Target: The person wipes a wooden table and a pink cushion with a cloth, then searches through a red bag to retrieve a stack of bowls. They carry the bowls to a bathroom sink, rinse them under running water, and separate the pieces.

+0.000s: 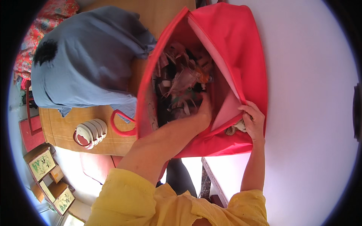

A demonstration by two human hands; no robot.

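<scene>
A large red fabric bag [240,48] stands before me with its zipped top spread wide. My left hand [205,108] reaches inside it, by the near inner wall; its fingers are blurred and partly hidden, so what they touch is unclear. My right hand [253,120] grips the zipper edge at the bag's near right side. Mixed small things fill the bag, among them clear plastic wrappings [183,82], an orange piece [202,75] and a small white-capped item [166,83]. A crumpled beige cloth [237,127] shows beneath the edge by my right hand.
Left of the bag, a blue-grey cloth [84,53] with a dark patch covers something bulky on a tan-covered surface [118,144]. A white tiered food carrier [91,132] with a red handle stands near the bag's red strap [113,124]. A pale wall [305,99] rises at the right.
</scene>
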